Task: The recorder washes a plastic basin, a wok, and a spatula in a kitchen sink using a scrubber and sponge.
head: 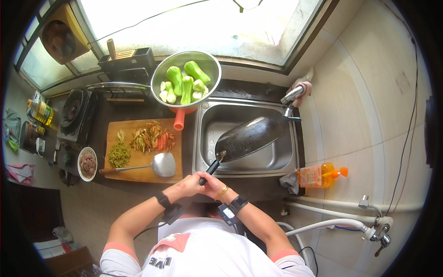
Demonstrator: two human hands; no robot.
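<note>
A dark metal wok point(254, 138) is tipped on its side over the stainless steel sink point(273, 164), so its inside is mostly turned out of sight. Its black handle point(210, 169) points back towards me, over the sink's front left corner. My left hand point(187, 186) and my right hand point(214, 187) meet at the end of this handle, and both are closed on it. Above the wok's far end is the metal faucet point(293, 95); whether water runs from it I cannot tell.
Left of the sink, a wooden cutting board point(138, 173) bears chopped vegetables point(152, 136) and a wok spatula point(163, 165). Behind it stands a steel bowl point(216, 81) of peeled green gourds. A bowl of sliced meat point(88, 164), a gas stove point(74, 110) and a soap bottle point(316, 175) flank the counter.
</note>
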